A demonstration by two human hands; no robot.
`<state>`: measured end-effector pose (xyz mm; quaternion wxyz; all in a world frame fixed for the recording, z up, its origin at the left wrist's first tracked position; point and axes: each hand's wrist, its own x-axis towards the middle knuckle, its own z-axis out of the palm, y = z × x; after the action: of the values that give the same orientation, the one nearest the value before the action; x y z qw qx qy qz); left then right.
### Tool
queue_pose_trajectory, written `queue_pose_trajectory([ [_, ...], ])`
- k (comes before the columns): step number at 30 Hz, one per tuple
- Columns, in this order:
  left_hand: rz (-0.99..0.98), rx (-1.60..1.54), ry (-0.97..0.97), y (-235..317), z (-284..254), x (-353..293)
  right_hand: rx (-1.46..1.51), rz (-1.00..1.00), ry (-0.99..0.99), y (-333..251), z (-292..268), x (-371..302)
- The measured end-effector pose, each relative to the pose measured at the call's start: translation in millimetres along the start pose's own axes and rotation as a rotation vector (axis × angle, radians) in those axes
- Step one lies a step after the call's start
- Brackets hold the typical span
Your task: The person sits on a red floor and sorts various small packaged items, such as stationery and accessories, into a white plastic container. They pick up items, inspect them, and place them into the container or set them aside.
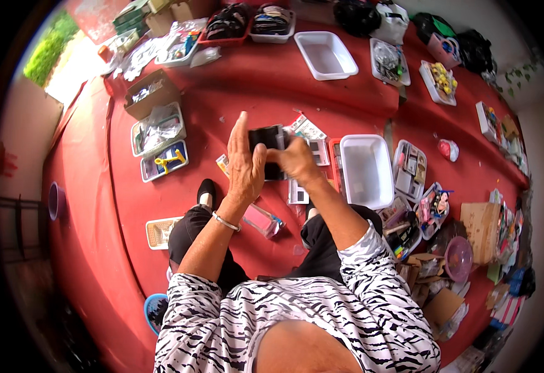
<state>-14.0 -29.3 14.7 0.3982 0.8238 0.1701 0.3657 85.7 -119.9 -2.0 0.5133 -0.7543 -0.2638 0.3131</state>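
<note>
Both hands grasp a black wallet [267, 146]: left hand [245, 163] fingers extended alongside, right hand [295, 160] pinching its edge; a steady grip is advisable.

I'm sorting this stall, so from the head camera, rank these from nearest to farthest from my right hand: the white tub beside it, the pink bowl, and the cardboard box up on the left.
1. White tub, just right of the right hand.
2. Cardboard box, upper left.
3. Pink bowl, lower right.
</note>
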Motion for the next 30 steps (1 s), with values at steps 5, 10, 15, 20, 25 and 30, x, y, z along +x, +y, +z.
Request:
queue_pose_trajectory([
  [5, 0.088, 0.013, -0.098, -19.1, -3.7, 0.8, -0.080, -0.072, 0.070, -4.0, 22.1, -7.1],
  [10, -0.104, -0.293, 0.087, -41.4, -6.2, 9.7, -0.069, -0.035, -0.033, -26.3, 5.9, -21.7],
  [15, -0.407, -0.243, 0.075, -49.7, -17.0, 1.6, -0.030, -0.356, 0.055, -28.8, -75.4, -15.9],
  [20, -0.486, -0.264, -0.061, -41.7, -13.4, -8.3, -0.453, -0.341, 0.234, 30.6, -203.0, -52.4],
  [25, -0.516, -0.231, -0.103, -58.0, -8.9, -15.2, -1.006, -0.186, 0.167, 173.9, -248.0, -90.8],
  [30, -0.545, -0.171, -0.077, -62.3, -2.8, -16.0, -1.212, -0.198, 0.024, 256.0, -234.5, -92.1],
])
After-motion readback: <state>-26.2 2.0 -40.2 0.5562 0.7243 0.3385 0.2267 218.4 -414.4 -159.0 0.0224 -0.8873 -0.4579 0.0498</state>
